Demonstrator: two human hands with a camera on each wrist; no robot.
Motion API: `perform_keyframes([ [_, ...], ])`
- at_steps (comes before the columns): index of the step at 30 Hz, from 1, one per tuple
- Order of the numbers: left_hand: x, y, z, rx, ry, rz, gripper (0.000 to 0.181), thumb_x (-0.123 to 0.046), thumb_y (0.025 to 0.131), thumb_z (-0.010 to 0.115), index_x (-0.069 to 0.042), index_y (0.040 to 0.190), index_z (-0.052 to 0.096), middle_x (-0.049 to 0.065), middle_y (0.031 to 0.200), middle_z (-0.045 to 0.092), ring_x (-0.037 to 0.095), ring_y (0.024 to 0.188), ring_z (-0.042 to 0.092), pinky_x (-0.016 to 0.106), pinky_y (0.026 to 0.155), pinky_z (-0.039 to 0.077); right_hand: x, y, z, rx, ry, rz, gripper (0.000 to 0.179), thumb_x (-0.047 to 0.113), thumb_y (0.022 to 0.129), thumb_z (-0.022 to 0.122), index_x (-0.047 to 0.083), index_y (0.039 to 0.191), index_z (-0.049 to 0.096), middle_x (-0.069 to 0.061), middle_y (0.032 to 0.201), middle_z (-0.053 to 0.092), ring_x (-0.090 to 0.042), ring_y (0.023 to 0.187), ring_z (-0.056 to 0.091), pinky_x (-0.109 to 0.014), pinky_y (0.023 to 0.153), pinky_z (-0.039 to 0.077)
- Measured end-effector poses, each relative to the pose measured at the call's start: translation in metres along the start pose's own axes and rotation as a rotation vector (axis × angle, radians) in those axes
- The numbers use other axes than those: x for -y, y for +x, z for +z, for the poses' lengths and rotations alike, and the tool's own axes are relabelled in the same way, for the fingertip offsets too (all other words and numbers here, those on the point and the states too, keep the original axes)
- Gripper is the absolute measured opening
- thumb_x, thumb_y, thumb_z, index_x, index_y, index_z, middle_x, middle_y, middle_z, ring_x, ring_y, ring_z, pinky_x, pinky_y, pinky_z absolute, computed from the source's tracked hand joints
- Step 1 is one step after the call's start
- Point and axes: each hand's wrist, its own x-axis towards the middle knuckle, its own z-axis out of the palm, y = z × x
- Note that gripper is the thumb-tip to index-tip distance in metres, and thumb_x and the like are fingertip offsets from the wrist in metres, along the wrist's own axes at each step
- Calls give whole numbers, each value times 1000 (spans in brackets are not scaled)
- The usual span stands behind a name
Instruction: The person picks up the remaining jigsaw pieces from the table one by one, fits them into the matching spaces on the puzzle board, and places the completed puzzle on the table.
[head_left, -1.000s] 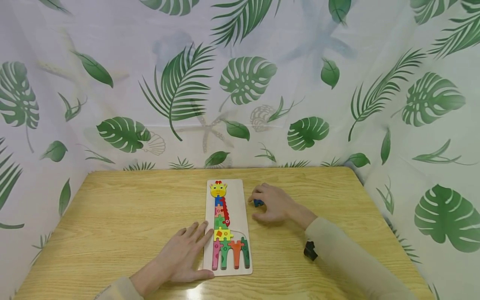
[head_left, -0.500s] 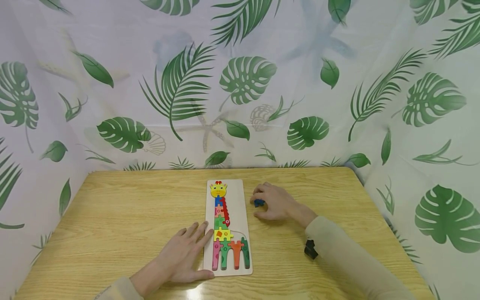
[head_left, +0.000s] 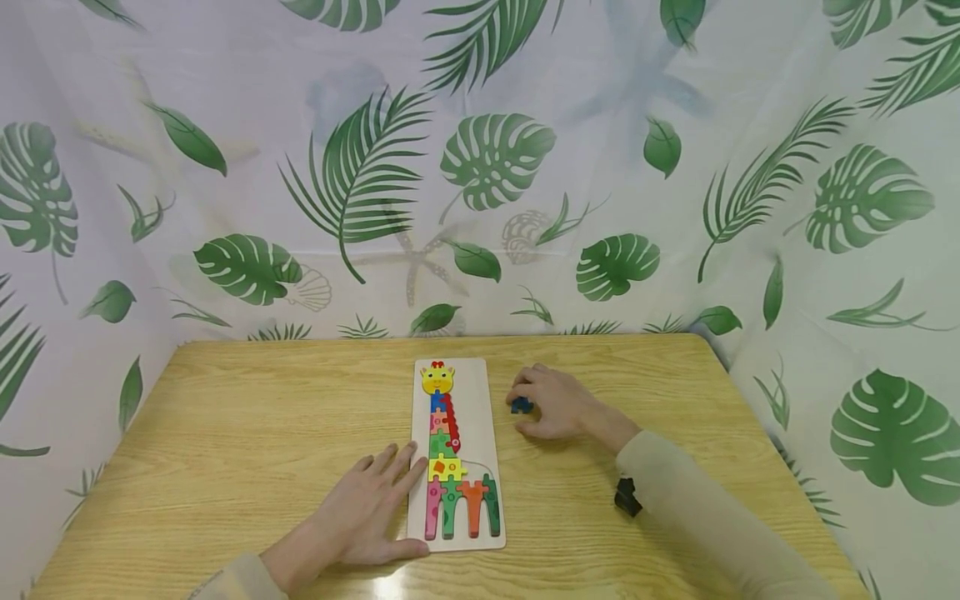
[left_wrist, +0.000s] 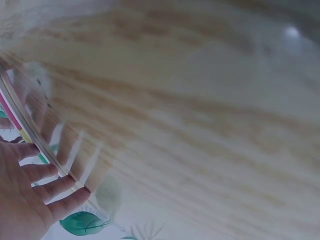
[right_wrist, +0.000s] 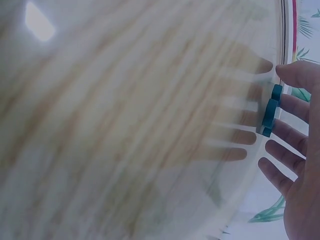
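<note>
In the head view, a giraffe puzzle board [head_left: 472,417] lies upright before me, with a yellow head piece [head_left: 437,379] at the top and coloured neck, body and leg pieces below. My left hand [head_left: 365,508] rests at the board's left edge, fingers spread and fingertips on its rim. To the right of the board, a small blue puzzle piece [head_left: 522,405] lies on the table under my right hand [head_left: 553,403]. The right wrist view shows fingertips touching the blue-green piece [right_wrist: 271,111], the thumb apart from it.
The light wood table [head_left: 262,417] reaches back to a leaf-patterned curtain [head_left: 480,167], which also hangs at both sides. A small black object [head_left: 627,497] shows beside the right sleeve. An outlined area [head_left: 477,469] on the board shows bare wood above the legs.
My right hand and the blue piece have shifted slightly to the right, away from the board. The left hand and the board stay where they were.
</note>
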Motion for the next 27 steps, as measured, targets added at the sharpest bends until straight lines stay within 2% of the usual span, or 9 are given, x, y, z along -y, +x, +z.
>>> perform_keyframes([
  [14,0,0,-2,9,-2,-1,112,-93,86,42,-13,164,39,16,171,39,39,150,49,53,116,50,-3,-4,-5,5,-6,14,36,35,89,74,21,122,76,-2,120,69,-20,107,61,-38,87,57],
  [27,0,1,-3,16,-12,-3,112,-93,86,42,-13,163,40,16,171,38,40,150,49,52,116,50,-9,-8,-1,4,-15,30,34,29,88,73,21,121,77,-1,117,69,-19,102,60,-36,84,56],
])
